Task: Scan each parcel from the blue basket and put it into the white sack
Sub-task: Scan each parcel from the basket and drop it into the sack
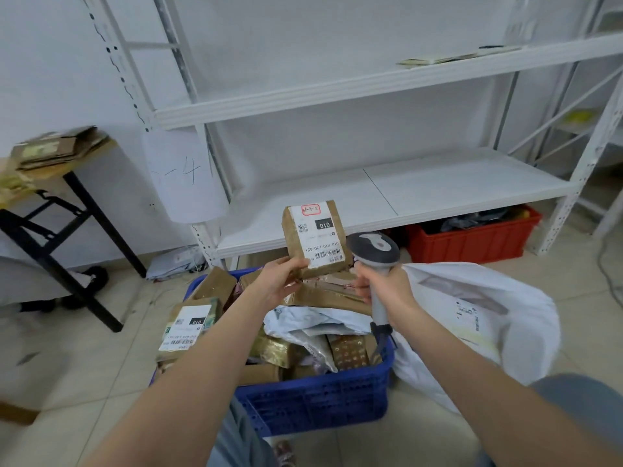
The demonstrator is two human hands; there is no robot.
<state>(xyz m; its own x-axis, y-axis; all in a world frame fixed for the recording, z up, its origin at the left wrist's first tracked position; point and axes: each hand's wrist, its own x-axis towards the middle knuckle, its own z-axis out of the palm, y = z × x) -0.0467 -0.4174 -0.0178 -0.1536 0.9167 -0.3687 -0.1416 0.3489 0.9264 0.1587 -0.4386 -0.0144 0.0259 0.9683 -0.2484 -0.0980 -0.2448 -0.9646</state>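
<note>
Here we hold a brown parcel point(315, 237) up above the blue basket point(313, 399), our left hand point(285, 281) pinching its lower edge between thumb and fingers. The parcel stands upright with its white label facing us, the print upside down and the barcode near the bottom edge. Our right hand point(387, 289) is wrapped round the handle of a grey scanner point(372, 249), whose head sits just beside the parcel's lower right corner; we cannot tell whether the two touch.

The basket rests on the tiled floor below our forearms, full of parcels. Among them a labelled box point(188, 326) leans at the left side and a white poly mailer point(313, 321) lies across the middle. The white sack point(472, 318) slumps just right of the basket, touching its side, with a printed label showing on it.

Behind stands white shelving point(371, 197) with a red crate point(472, 246) under its lowest shelf. A folding table point(67, 170) stacked with flattened cardboard is off to the left.
</note>
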